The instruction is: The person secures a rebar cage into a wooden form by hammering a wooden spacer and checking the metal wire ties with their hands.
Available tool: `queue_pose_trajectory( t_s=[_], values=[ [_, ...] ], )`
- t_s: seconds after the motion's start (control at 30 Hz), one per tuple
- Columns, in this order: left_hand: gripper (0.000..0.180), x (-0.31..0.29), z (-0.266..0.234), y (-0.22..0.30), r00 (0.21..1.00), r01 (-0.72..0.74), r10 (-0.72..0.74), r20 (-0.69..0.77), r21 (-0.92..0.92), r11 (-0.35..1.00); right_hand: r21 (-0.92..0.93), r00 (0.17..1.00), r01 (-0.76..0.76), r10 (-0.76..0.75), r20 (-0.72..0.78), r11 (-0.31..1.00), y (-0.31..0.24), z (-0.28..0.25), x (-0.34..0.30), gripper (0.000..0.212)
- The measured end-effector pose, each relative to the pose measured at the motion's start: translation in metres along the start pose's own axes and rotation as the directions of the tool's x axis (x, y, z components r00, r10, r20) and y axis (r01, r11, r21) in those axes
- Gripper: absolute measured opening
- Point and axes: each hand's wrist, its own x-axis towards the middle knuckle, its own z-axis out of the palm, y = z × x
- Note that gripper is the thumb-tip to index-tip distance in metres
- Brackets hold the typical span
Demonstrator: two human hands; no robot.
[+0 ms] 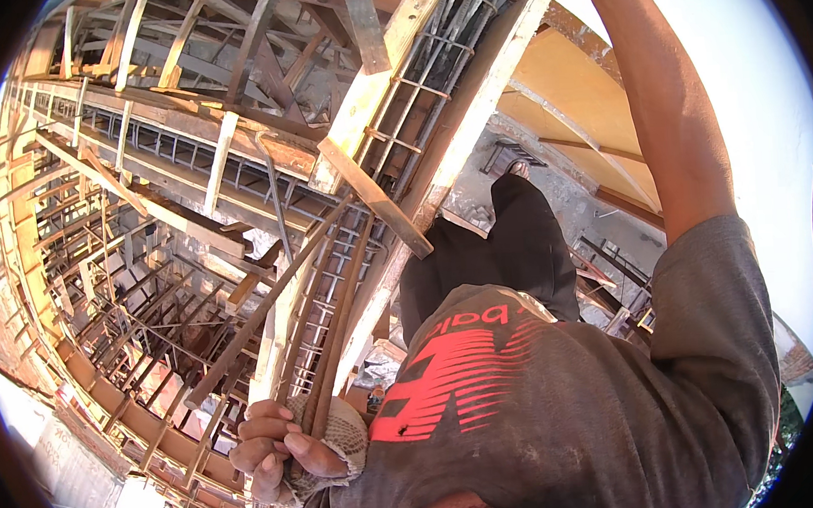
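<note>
My left hand (293,448), in a pale knitted glove with bare fingertips, is low at the left beside my shirt. Its fingers curl around the lower ends of long brown steel bars (344,326), which slope up and away over a narrow trough of tied rebar (322,300). A short wooden board (375,197) lies slantwise across that trough. My right arm (661,103) stretches up past the top edge at the right; its hand is out of the picture.
Timber formwork planks (473,122) border the rebar. A thin pole (271,302) crosses on the left, above a deep opening with many props (166,313). Below my dark trousers is a rough floor (574,199) with loose debris. An orange-brown panel (563,89) stands at the right.
</note>
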Motion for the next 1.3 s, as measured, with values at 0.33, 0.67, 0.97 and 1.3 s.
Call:
queue_pose_trajectory(
  t_s=[0.33, 0.67, 0.97, 1.3],
  values=[
    [0.043, 0.008, 0.001, -0.020, 0.987, -0.102, 0.115, -0.114, 0.115, 0.988, -0.045, 0.993, 0.116, -0.117, -0.025, 0.992, 0.006, 0.006, 0.009, 0.025],
    [0.030, 0.006, 0.033, -0.028, 0.891, -0.045, 0.129, -0.436, 0.198, 0.979, -0.075, 0.996, 0.079, -0.083, -0.044, 0.994, 0.018, 0.004, 0.006, 0.023],
    [0.025, 0.008, 0.046, -0.019, 0.890, -0.025, 0.223, -0.397, 0.446, 0.894, -0.048, 0.992, 0.125, -0.123, 0.033, 0.991, 0.026, 0.004, 0.008, 0.018],
    [0.026, 0.015, 0.059, -0.012, 0.853, 0.067, 0.139, -0.502, 0.371, 0.926, 0.098, 0.978, 0.204, -0.206, 0.016, 0.974, 0.046, -0.009, 0.002, 0.016]
  ],
)
